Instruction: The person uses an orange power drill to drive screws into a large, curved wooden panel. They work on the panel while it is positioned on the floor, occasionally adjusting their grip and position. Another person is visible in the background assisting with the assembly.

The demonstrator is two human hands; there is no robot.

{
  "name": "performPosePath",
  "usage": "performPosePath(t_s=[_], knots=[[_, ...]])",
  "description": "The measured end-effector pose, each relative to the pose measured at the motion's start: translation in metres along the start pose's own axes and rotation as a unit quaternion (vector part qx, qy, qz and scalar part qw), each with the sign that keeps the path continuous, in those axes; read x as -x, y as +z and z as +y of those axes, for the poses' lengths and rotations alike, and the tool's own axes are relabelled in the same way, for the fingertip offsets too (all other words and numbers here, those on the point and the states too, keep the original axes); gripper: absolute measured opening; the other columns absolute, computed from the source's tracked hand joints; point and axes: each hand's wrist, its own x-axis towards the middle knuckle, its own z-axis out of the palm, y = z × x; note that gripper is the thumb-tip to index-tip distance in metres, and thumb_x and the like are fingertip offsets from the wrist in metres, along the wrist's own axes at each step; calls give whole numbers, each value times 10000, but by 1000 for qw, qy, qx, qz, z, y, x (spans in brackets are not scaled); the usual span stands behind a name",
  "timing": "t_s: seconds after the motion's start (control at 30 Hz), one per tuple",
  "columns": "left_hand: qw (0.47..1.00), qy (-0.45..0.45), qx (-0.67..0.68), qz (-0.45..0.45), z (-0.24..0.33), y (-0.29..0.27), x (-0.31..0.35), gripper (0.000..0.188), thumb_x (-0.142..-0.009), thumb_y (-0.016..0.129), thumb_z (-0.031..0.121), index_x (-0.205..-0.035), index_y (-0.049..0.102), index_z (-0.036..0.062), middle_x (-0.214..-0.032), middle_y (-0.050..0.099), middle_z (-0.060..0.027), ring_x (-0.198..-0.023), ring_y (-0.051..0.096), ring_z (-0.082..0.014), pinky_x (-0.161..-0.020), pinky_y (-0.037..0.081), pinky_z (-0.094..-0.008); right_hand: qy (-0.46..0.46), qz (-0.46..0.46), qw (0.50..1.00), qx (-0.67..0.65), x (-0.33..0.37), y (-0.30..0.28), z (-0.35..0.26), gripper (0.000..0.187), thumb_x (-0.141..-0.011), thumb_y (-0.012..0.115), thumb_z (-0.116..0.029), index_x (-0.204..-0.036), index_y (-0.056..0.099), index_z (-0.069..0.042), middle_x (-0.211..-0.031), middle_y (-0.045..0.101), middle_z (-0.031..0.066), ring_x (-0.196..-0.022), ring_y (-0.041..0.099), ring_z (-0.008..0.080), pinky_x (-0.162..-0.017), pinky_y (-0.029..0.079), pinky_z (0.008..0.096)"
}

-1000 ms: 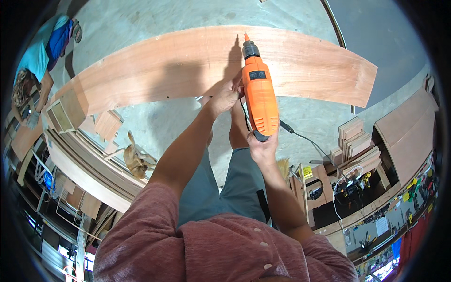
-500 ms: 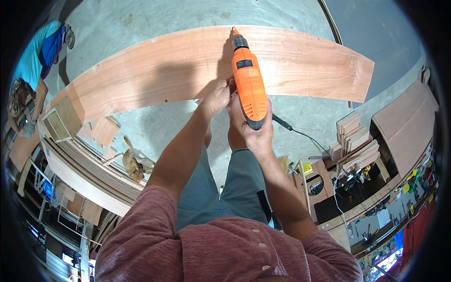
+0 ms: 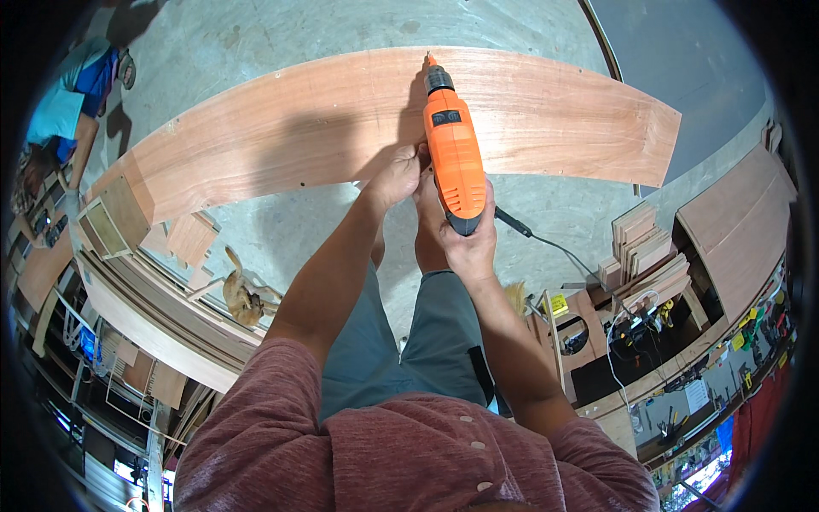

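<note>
An orange power drill (image 3: 458,154) points away from me over a long pale plywood board (image 3: 563,111). Its dark chuck (image 3: 438,78) carries a bit whose tip meets the board close to the far edge. My right hand (image 3: 472,249) is wrapped round the drill's rear and grip. Beside the drill's left flank, my left hand (image 3: 396,176) is closed, its fingertips against or just under the body. What those fingers hold is hidden. From the drill's back a black cord (image 3: 546,240) trails right.
A person (image 3: 64,115) bends down at far left by a small wooden frame (image 3: 102,227). A tan dog (image 3: 241,294) lies near stacked boards (image 3: 162,307). Plywood pieces (image 3: 640,239) are stacked at right, before a tool-covered bench (image 3: 682,410). A dark sheet (image 3: 682,60) lies at far right.
The drill's front end has shifted very slightly right and nearer me, with both hands staying put. At far left the other person has changed posture, bringing an arm and hand to another place.
</note>
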Motion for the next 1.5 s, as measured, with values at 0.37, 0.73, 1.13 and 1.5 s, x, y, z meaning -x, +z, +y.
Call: performPosePath(t_s=[0.37, 0.73, 1.13, 1.5], knots=[[992, 116, 17, 56, -10, 6, -8, 333, -1087, 480, 257, -1262, 653, 33, -974, 666, -24, -825, 610, -119, -756, 512, -284, 3, -9, 1000, -2, -2, -4, -1, 896, -805, 682, 29, -1587, 259, -83, -1294, 653, 244, -1181, 672, 363, -964, 545, 400], [732, 611, -240, 183, 113, 77, 31, 640, -765, 795, 472, -1246, 673, 67, -1279, 583, -175, -1210, 562, -381, -1011, 467, -473, 37, -77, 995, -43, -53, -77, -55, 493, -728, 659, 82, -1180, 523, -59, -984, 610, 30, -832, 588, 115, -683, 497, 272], [759, 575, -171, 255, 179, 104, -3, 144, -804, 686, 180, -714, 688, 67, -727, 660, -81, -747, 651, -302, -759, 526, -434, 98, -238, 950, 177, -157, -139, -167, 296, -757, 720, 25, -1025, 616, -46, -844, 645, -15, -725, 560, 63, -656, 459, 247], [773, 588, -85, 221, 186, 61, 9, 119, -797, 662, 132, -709, 682, 56, -720, 669, -95, -720, 657, -310, -653, 530, -423, 139, -285, 931, 180, -155, -102, -206, 644, -742, 706, 28, -1349, 496, -20, -986, 608, 9, -888, 578, 93, -764, 485, 272]])
